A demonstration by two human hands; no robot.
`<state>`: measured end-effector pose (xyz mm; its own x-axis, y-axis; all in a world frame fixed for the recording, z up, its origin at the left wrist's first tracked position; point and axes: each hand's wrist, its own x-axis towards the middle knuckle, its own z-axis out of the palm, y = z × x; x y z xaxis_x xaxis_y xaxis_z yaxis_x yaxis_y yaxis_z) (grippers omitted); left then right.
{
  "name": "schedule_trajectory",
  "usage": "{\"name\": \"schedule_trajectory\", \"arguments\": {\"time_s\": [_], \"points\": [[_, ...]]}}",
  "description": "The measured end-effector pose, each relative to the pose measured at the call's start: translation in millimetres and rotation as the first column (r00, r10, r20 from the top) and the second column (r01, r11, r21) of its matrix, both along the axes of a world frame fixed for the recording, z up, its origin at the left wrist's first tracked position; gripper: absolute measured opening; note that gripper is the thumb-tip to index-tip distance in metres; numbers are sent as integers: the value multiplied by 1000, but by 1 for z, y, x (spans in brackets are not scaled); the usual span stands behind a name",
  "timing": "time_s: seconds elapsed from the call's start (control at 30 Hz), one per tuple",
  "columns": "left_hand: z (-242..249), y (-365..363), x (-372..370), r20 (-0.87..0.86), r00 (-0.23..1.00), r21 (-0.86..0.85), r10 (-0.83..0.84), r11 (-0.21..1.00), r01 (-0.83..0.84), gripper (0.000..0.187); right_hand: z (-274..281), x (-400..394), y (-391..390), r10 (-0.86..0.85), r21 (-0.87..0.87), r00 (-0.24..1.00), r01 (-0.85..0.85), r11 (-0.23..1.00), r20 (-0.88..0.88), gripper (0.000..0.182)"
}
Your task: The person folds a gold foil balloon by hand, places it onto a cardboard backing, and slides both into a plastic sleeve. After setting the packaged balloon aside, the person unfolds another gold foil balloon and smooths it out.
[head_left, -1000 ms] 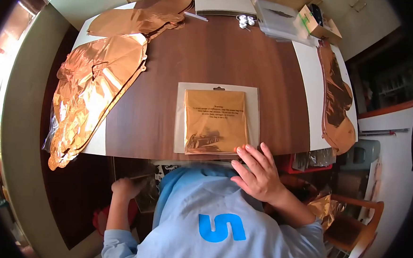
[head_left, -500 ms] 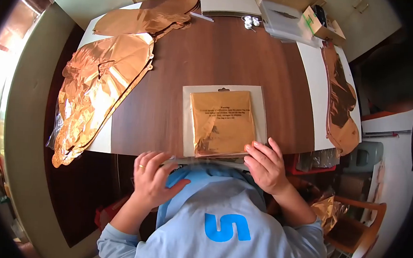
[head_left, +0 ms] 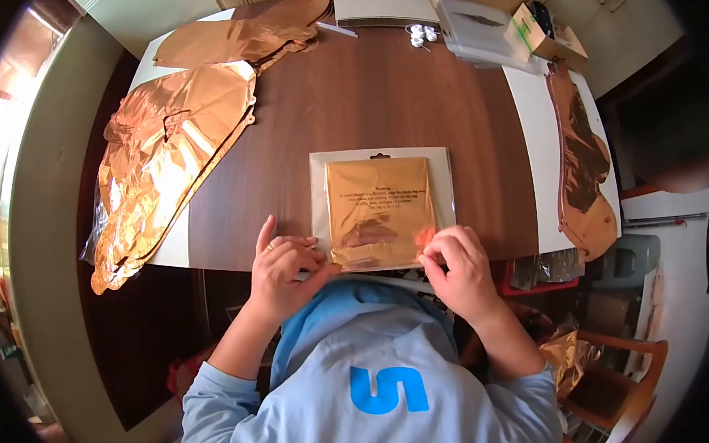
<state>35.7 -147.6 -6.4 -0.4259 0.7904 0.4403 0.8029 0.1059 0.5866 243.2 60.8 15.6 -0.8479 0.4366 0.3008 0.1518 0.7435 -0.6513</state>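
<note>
A clear plastic bag [head_left: 447,196] with a hang hole and printed warning text lies in front of me near the table's front edge. Inside it is a flat, folded piece of shiny gold foil [head_left: 379,186]. My left hand [head_left: 288,270] is at the bag's lower left corner, thumb and bent fingers closed on its near edge, little finger raised. At the lower right corner, my right hand [head_left: 461,270] pinches the bag's edge between thumb and fingertips. A reddish reflection of those fingers shows on the foil.
Large copper foil balloons [head_left: 178,121] lie flat along the table's left side. Another foil piece [head_left: 581,170] lies at the right. At the back are a white board [head_left: 384,4], white ribbon rolls [head_left: 419,35], clear bags [head_left: 484,34] and a small cardboard box [head_left: 548,40].
My left hand has moved right and inward onto the bag's lower left corner. The right hand's extended fingers have curled into a pinch at the lower right edge.
</note>
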Motion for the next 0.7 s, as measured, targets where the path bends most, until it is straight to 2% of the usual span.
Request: {"name": "schedule_trajectory", "arguments": {"time_s": [0.03, 0.07, 0.17, 0.23, 0.33, 0.43, 0.53, 0.57, 0.6, 0.67, 0.7], "points": [[0, 0, 1, 54, 998, -21, 22, 1000, -21, 29, 1, -2, -1, -42, -29, 999, 43, 999, 31, 26], [1, 1, 2, 94, 994, -50, 50, 998, -45, 31, 8, -6, 3, -63, 55, 997, 61, 997, 50, 36], [5, 1, 3, 172, 979, -114, 105, 990, -86, 36, 16, -9, 12, -175, 159, 974, 152, 976, 145, 45], [9, 3, 6, 190, 977, -130, 101, 989, -77, 39, 20, -7, 18, -210, 101, 949, 192, 976, 233, 53], [15, 6, 10, -58, 994, -132, 93, 986, -100, 31, 24, -4, 21, -230, 18, 917, 238, 971, 326, 51], [3, -2, 8, -328, 938, -156, -109, 986, 60, 30, 31, 6, 19, -228, -29, 911, 253, 967, 344, 44], [-2, -13, 9, -263, 950, -120, -165, 983, 138, 32, 30, 25, 15, -289, -100, 870, 355, 929, 400, 30], [-2, -16, 10, -243, 953, -92, -183, 982, 165, 32, 25, 31, 14, -319, -109, 877, 379, 919, 359, 26], [5, -17, 14, -256, 951, -98, -172, 984, 151, 29, 18, 39, 13, -349, -120, 881, 402, 908, 319, 21], [-20, -29, 17, -360, 925, -2, -122, 992, 130, 28, 15, 54, 12, -376, -156, 880, 431, 889, 289, 12], [-22, -29, 16, -411, 907, 48, -92, 991, 122, 28, 18, 56, 15, -354, -233, 893, 420, 877, 278, 14]]}}
